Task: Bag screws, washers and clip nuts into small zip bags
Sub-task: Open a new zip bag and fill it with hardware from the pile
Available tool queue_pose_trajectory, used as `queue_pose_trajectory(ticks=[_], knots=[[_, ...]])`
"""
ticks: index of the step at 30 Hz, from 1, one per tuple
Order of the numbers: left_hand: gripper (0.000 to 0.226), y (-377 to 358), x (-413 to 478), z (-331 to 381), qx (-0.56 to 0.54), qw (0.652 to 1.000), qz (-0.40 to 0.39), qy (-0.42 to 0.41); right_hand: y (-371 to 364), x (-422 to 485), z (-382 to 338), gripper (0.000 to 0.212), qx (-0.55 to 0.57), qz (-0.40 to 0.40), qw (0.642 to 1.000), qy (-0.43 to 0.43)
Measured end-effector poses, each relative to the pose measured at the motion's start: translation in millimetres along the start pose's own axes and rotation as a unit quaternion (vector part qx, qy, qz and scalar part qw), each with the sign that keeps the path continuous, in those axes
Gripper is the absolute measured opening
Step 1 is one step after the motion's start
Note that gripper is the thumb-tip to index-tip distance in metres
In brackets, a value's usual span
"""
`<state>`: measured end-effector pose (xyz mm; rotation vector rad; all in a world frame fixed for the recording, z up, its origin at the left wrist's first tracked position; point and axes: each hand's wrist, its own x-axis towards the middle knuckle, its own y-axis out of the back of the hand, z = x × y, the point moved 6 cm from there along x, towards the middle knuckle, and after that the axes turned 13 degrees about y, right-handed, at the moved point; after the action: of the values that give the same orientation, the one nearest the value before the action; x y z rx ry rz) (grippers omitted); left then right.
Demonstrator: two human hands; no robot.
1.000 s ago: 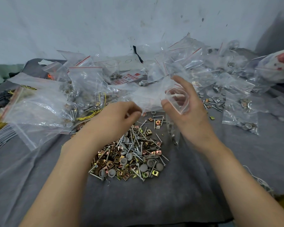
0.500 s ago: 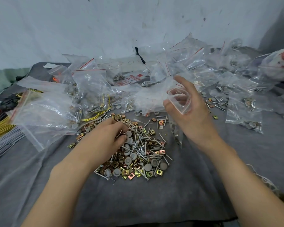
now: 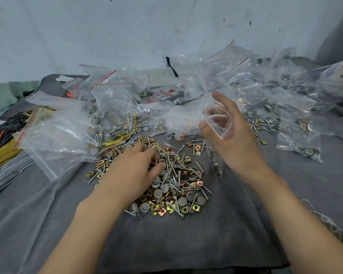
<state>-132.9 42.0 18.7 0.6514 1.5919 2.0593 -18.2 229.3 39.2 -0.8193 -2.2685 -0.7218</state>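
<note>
A loose pile of silver screws, grey round washers and gold and copper clip nuts (image 3: 172, 186) lies on the grey cloth (image 3: 236, 224) in the middle. My left hand (image 3: 136, 169) lies on the pile's upper left part with its fingers curled down into the parts; what its fingertips hold is hidden. My right hand (image 3: 232, 139) is raised right of the pile and grips a small clear zip bag (image 3: 218, 123) with a red strip, its mouth held open toward me. The bag's lower part hangs below the hand with a few parts inside.
Many filled and empty zip bags (image 3: 111, 107) are heaped across the back and at the right (image 3: 299, 147). Yellow and grey wire bundles (image 3: 4, 157) lie at the left edge. A white wall stands behind. Bare grey cloth stretches toward me.
My left hand has dropped from the bag's mouth down into the pile and pushed further into it. My right hand keeps the open bag in about the same place.
</note>
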Motion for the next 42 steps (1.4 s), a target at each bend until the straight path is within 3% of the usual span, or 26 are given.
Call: queue_pose_trajectory(ticks=[12, 19, 23, 31, 42], knots=[[0.016, 15.1, 10.4, 13.9, -0.116, 0.992, 0.051, 0.001, -4.8, -0.1, 2.1, 0.064, 0.004, -0.002, 1.0, 0.006], [0.008, 53.0, 23.6, 37.9, -0.299, 0.948, 0.108, 0.003, -8.4, -1.1, 6.2, 0.065, -0.005, -0.004, 1.0, 0.02], [0.009, 73.0, 24.7, 57.8, -0.361, 0.92, 0.15, -0.037, -11.7, -1.8, 9.2, 0.064, 0.0, -0.005, 1.0, 0.027], [0.005, 69.2, 25.8, 88.6, -0.332, 0.929, 0.113, -0.12, -11.0, -1.7, 12.5, 0.064, -0.002, -0.002, 1.0, 0.027], [0.007, 65.6, 28.2, 91.5, -0.318, 0.933, 0.102, -0.133, -8.3, -2.2, 12.7, 0.066, -0.017, -0.001, 1.0, 0.023]])
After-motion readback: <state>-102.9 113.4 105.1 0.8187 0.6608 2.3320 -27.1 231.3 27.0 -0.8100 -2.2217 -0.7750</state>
